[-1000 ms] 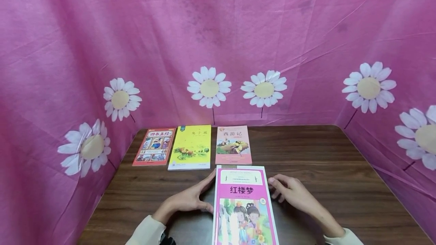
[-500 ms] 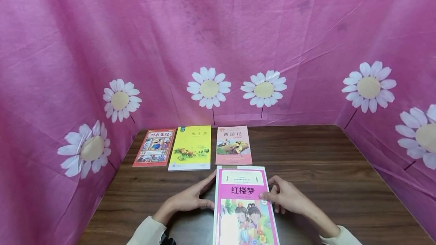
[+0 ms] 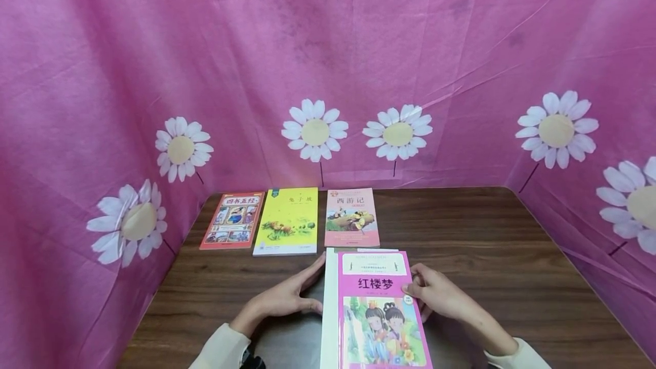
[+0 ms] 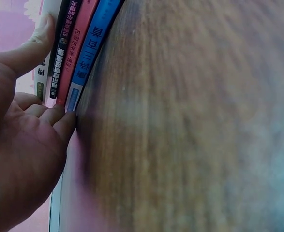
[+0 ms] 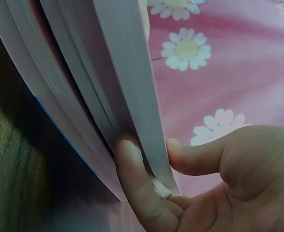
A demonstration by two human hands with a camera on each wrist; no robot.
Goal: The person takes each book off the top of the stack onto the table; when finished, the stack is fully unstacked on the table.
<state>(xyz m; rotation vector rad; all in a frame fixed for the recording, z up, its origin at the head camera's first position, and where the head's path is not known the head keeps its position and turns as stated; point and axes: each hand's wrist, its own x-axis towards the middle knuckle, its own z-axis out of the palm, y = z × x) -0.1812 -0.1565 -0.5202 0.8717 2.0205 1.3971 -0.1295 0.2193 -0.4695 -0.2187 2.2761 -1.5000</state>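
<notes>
A pink-covered book (image 3: 381, 323) lies on top of a stack at the near middle of the table in the head view, shifted right of the pale book (image 3: 329, 323) under it. My right hand (image 3: 443, 295) pinches its right edge, thumb on the cover. In the right wrist view, a finger (image 5: 132, 164) sits in the gap between this top book and the books below. My left hand (image 3: 282, 298) rests against the stack's left side, thumb and fingers spread. The left wrist view shows several spines there, with a blue book (image 4: 96, 41) lowest.
Along the back of the brown wooden table (image 3: 451, 221) lie a red book (image 3: 233, 221), a yellow book (image 3: 287, 221) and a light pink book (image 3: 352, 218). A pink curtain (image 3: 246, 61) with daisies surrounds the table.
My right thumb has come onto the pink-covered book, and that book has slid right, baring a strip of the pale book beneath. The left hand has stayed in place.
</notes>
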